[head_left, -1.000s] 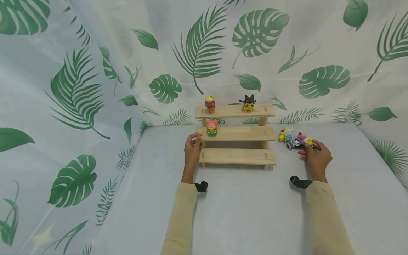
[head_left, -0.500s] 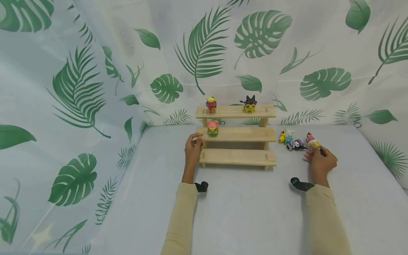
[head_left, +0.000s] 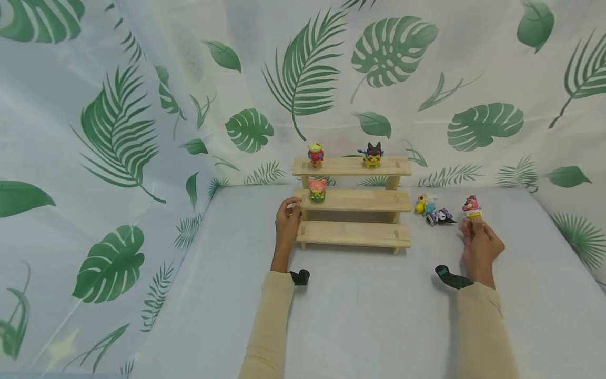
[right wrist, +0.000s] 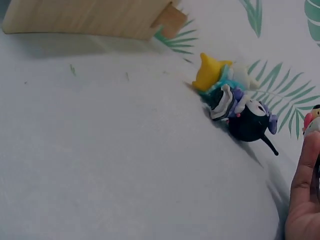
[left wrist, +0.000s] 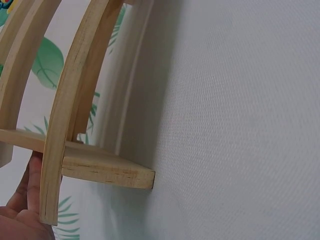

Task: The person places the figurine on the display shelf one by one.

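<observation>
A small figurine (head_left: 471,204) with a pink head, white middle and yellow base stands upright in my right hand (head_left: 483,246), pinched low between thumb and fingers. Only a sliver of that figurine (right wrist: 312,121) shows at the right edge of the right wrist view. My left hand (head_left: 286,222) holds the left end of a three-step wooden display shelf (head_left: 352,231). In the left wrist view its fingers (left wrist: 34,182) reach up behind a wooden upright. On the middle step sits a pink and green figurine (head_left: 317,190); the top step bears a red and yellow figurine (head_left: 315,155) and a black-eared yellow figurine (head_left: 373,155).
Right of the shelf, a black and purple figurine (head_left: 441,216) lies on the white cloth (head_left: 369,316) beside a yellow figurine (head_left: 420,205) and a light blue one (head_left: 430,204). A leaf-print curtain (head_left: 322,63) hangs close behind the shelf.
My right hand has lifted the pink-headed figurine away from the group, drawing it right and turning it upright. The left hand stays at the shelf's end.
</observation>
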A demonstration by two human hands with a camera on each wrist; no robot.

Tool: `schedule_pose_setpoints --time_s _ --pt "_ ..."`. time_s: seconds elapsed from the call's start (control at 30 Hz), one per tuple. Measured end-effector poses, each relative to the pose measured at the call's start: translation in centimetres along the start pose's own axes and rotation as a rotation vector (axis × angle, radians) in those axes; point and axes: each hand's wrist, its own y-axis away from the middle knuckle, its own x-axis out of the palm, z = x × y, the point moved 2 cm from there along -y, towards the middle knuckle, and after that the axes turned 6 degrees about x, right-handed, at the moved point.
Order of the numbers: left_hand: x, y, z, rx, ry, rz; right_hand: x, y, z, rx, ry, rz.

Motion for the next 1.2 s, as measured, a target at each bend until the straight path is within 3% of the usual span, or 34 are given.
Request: schedule_pose_setpoints --time_s 0.1,0.3,0.53,0.77,0.97,1.2 --pt "0.0 0.0 -0.5 -0.006 0.010 0.013 -0.3 -0.1 -0.2 0.011 -0.071 0.053" --pt "0.0 1.0 -3.1 0.004 0.005 0.013 -0.5 0.0 -0.2 0.044 -0.202 0.213" --pt "0.3 0.1 0.1 0.021 -0.009 -0.030 -0.8 0.3 -0.2 0.097 -0.227 0.366" --pt "0.3 0.1 -0.1 0.030 -0.012 -0.036 -1.0 0.6 -0.5 0.139 -0.257 0.511" --pt "0.3 0.1 -0.3 0.043 -0.020 -0.043 -1.0 0.7 -0.6 0.145 -0.232 0.520" --pt "0.3 0.3 -0.3 0.042 -0.013 -0.040 -1.1 0.9 -0.6 0.126 -0.130 0.393"
